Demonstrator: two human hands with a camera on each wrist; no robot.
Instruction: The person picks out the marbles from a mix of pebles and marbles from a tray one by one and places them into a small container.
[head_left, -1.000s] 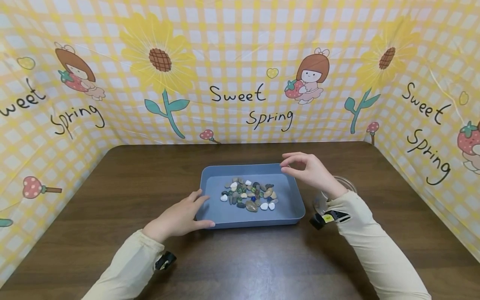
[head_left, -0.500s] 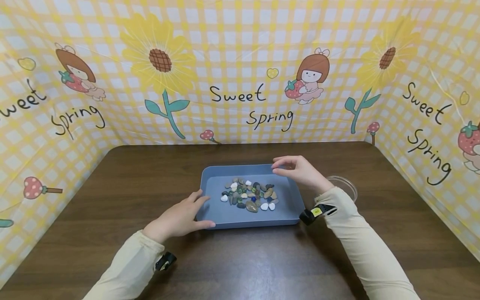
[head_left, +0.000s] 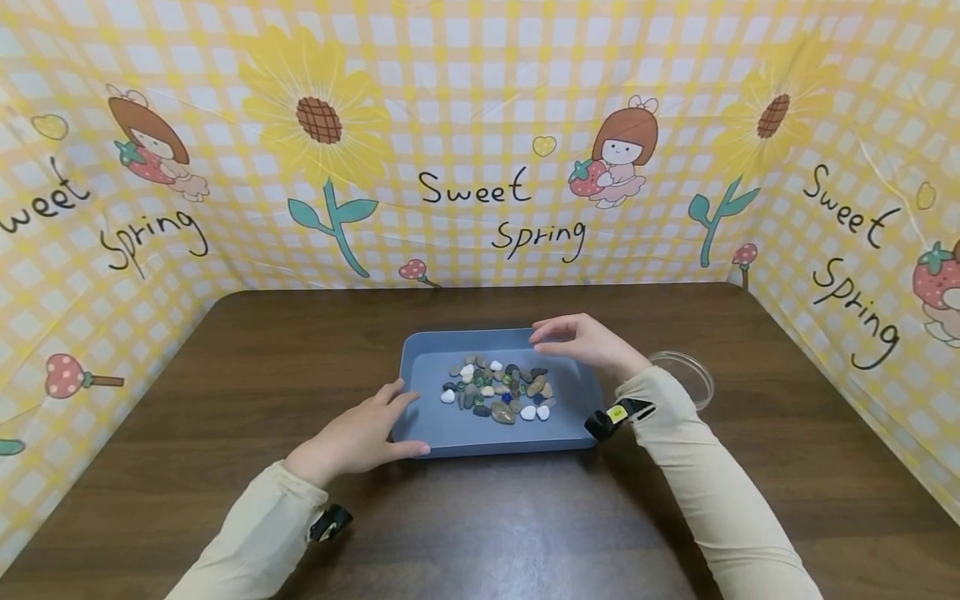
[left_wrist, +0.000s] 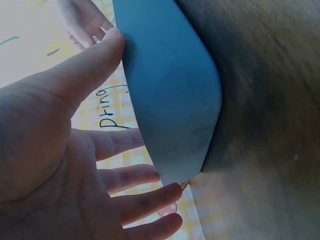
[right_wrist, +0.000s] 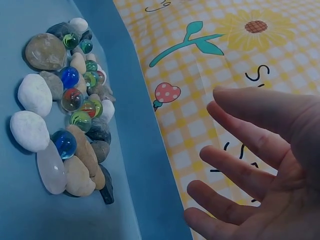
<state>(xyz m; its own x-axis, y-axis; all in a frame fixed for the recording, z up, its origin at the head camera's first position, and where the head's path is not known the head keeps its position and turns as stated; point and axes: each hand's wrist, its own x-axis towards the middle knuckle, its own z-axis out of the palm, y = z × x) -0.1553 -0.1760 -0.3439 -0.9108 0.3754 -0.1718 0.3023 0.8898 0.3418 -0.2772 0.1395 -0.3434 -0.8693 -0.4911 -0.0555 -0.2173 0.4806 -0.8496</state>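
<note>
In front of the tray (head_left: 427, 429) we see table (head_left: 465, 533). At the tray's left end we find the left hand (head_left: 356, 437), fingers spread and gripping nothing, thumb at the near rim. Stones (head_left: 503, 412) and marbles (right_wrist: 80, 121) cluster mid-tray. Right of the tray, a sleeve (head_left: 712, 500) partly hides a container (head_left: 699, 367). The right hand (head_left: 588, 342), relaxed and holding nothing, hovers by the tray's far right corner. Behind the tray we see cloth (head_left: 465, 100).

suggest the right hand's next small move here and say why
Probably lower the right hand toward the marbles: it holds nothing near the far edge of the tray, the marbles lie among stones, and the left hand is already at the tray's left end.
</note>
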